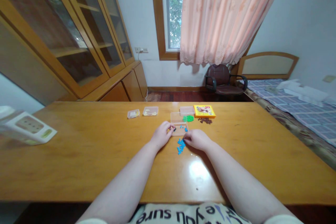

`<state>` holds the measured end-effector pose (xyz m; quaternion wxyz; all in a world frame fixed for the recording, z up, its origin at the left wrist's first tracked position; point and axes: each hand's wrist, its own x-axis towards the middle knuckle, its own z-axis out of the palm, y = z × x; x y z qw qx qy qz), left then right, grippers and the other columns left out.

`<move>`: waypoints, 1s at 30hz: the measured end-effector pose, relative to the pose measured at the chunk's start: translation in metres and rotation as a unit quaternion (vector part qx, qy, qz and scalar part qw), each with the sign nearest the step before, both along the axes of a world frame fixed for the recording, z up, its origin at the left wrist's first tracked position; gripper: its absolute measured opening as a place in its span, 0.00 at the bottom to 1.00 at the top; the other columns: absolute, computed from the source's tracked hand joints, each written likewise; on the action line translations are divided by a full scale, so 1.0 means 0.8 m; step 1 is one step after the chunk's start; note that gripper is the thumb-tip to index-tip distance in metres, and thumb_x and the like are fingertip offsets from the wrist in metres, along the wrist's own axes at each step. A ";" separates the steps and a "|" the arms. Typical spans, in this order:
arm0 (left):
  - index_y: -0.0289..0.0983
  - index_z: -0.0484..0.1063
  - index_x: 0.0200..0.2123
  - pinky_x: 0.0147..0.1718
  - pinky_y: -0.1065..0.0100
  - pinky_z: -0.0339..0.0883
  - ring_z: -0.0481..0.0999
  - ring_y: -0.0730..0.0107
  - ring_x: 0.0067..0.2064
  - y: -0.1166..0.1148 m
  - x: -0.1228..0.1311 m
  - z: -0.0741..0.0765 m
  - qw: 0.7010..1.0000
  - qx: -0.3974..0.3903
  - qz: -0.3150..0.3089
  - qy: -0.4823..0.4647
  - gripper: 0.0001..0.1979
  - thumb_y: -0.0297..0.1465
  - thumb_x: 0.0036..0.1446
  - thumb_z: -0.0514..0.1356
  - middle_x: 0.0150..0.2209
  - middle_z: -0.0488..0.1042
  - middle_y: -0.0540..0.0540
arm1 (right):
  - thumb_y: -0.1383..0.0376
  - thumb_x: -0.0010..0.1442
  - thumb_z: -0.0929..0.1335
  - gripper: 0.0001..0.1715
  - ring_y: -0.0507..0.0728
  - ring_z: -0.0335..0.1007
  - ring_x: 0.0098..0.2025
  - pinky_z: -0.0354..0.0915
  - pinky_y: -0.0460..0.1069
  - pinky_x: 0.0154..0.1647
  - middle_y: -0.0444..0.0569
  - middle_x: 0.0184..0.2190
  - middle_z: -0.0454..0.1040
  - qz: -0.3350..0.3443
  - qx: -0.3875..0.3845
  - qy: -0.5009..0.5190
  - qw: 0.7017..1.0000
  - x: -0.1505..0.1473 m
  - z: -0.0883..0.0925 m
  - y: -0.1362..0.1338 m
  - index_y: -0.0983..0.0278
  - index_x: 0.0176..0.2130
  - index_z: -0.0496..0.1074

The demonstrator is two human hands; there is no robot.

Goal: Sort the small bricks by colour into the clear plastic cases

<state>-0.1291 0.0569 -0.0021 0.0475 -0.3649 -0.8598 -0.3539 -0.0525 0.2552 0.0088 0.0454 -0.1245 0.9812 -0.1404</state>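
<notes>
A clear plastic box [178,134] lies on the table with its lid [177,117] folded back and a few small blue pieces [186,130] inside. My left hand [162,135] pinches the box's left edge between thumb and fingers. At those fingertips is a small dark bit [174,129], too small to name. Just in front of the box is a loose pile of blue plastic pieces [180,148]. My right hand [197,138] reaches to the pile's upper end, fingers closed around what looks like one blue piece, mostly hidden.
Beyond the box are green pieces [190,118], brown pieces [205,120], a yellow box [204,111] and another clear box [186,110]. Two clear containers with pale pieces, one [150,111] larger, sit farther left. A white plastic container [26,126] stands at the left edge.
</notes>
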 end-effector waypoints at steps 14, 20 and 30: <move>0.45 0.76 0.42 0.41 0.67 0.63 0.70 0.67 0.40 0.001 0.009 -0.005 0.974 -0.191 -0.105 0.064 0.10 0.33 0.59 0.55 0.39 0.70 0.46 | 0.62 0.59 0.63 0.14 0.56 0.74 0.34 0.59 0.45 0.32 0.49 0.32 0.79 -0.014 0.035 0.019 0.999 0.002 0.005 -0.002 0.60 0.34 0.77; 0.46 0.76 0.41 0.39 0.68 0.62 0.70 0.67 0.38 0.003 0.014 -0.002 0.966 -0.218 -0.119 0.067 0.11 0.32 0.60 0.55 0.37 0.70 0.47 | 0.62 0.59 0.63 0.14 0.55 0.73 0.34 0.59 0.45 0.32 0.49 0.32 0.79 -0.016 0.032 0.017 0.999 0.001 0.005 -0.002 0.60 0.34 0.77; 0.38 0.73 0.32 0.38 0.70 0.63 0.71 0.67 0.38 0.001 0.007 0.000 0.962 -0.243 -0.104 0.065 0.05 0.30 0.57 0.58 0.35 0.71 0.47 | 0.62 0.58 0.65 0.13 0.56 0.74 0.38 0.61 0.45 0.35 0.47 0.36 0.79 0.005 0.018 0.010 1.000 -0.001 0.004 0.007 0.56 0.38 0.78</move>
